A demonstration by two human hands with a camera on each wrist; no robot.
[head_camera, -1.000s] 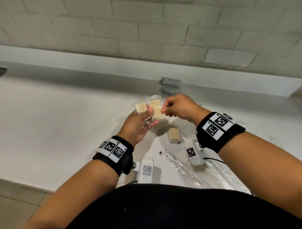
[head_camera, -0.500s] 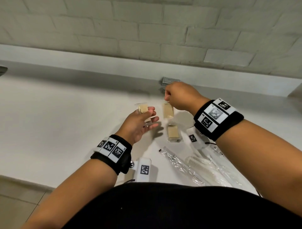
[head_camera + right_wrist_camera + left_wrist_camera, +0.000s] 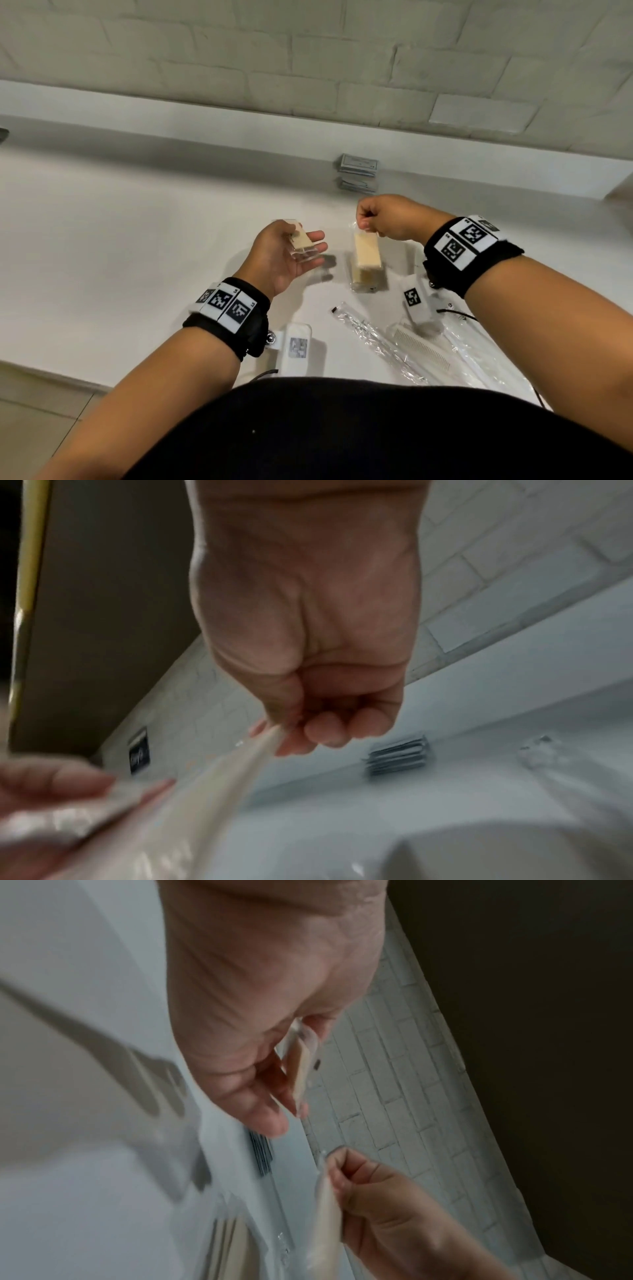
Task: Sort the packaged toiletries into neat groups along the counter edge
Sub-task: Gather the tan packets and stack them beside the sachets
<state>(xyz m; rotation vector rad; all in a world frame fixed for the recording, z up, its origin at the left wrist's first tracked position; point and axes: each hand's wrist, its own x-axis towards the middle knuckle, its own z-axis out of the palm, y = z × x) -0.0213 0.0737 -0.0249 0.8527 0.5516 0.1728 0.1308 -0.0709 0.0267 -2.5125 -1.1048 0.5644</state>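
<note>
My left hand (image 3: 305, 241) lies palm up over the white counter (image 3: 137, 240) and holds a tan soap packet (image 3: 303, 240) in clear wrap under its thumb; the left wrist view shows the same packet (image 3: 303, 1069) between thumb and fingers. My right hand (image 3: 364, 222) pinches the top seal of a second tan packet (image 3: 368, 251), which hangs just above a third packet (image 3: 364, 282) lying on the counter. In the right wrist view this hanging packet (image 3: 219, 785) is blurred. Whether the two packets touch is unclear.
Two stacks of grey sachets (image 3: 358, 162) sit against the back ledge. Near the front edge at the right lie a long clear-wrapped item (image 3: 373, 342), a wrapped white comb (image 3: 421, 346) and more clear wrappers (image 3: 479, 356). A brick wall rises behind.
My right hand took one of the two packets from my left hand, carried it right and has lowered it over the packet on the counter. The left hand keeps the other packet.
</note>
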